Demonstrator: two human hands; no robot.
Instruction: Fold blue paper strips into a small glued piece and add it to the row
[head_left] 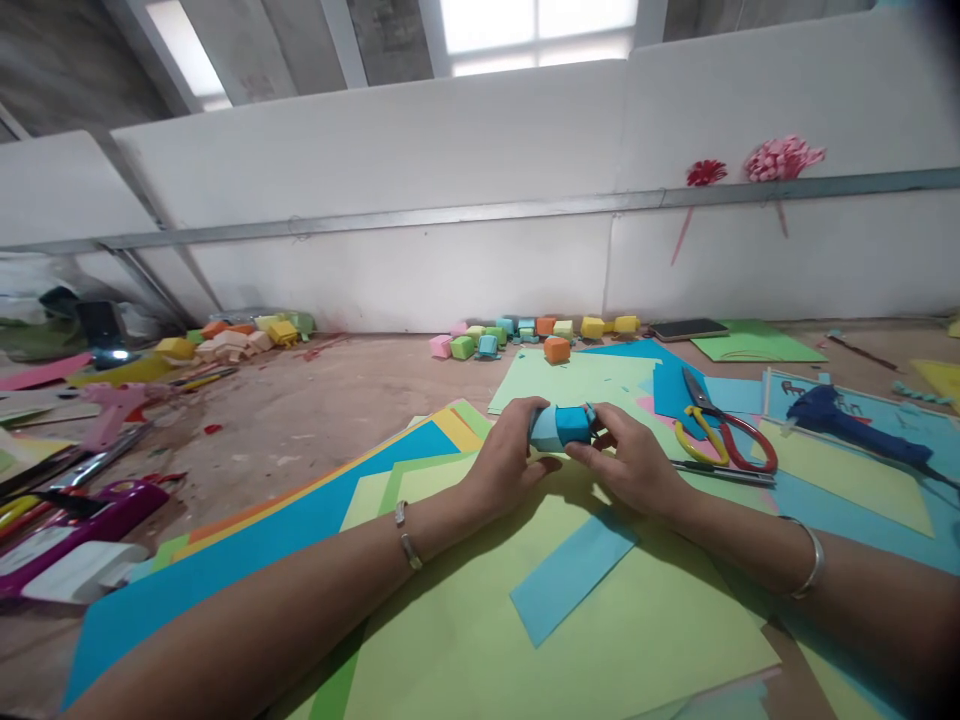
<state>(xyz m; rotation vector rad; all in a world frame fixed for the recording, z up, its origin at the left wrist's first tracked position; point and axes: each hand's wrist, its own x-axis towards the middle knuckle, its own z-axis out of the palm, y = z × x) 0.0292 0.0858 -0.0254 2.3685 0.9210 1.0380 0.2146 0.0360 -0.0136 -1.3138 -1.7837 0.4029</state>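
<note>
Between both hands is a small folded paper piece, light blue on one side and darker blue on the other; I call it the blue paper box (561,427). My left hand (517,445) grips its light end with fingers and thumb. At the darker end, my right hand (626,455) pinches it, and a little teal bit shows by the fingertips. Both hands are held above a stack of pale green paper sheets (450,600). A light blue paper strip (574,577) lies on the stack below the hands.
Right of my hands lie scissors (724,430) with red and yellow handles and a blue glue gun (855,420). Several small paper cubes (556,349) stand near the wall. At left are a pink glue gun (112,410) and a purple tool (90,535). A phone (688,329) lies at the back.
</note>
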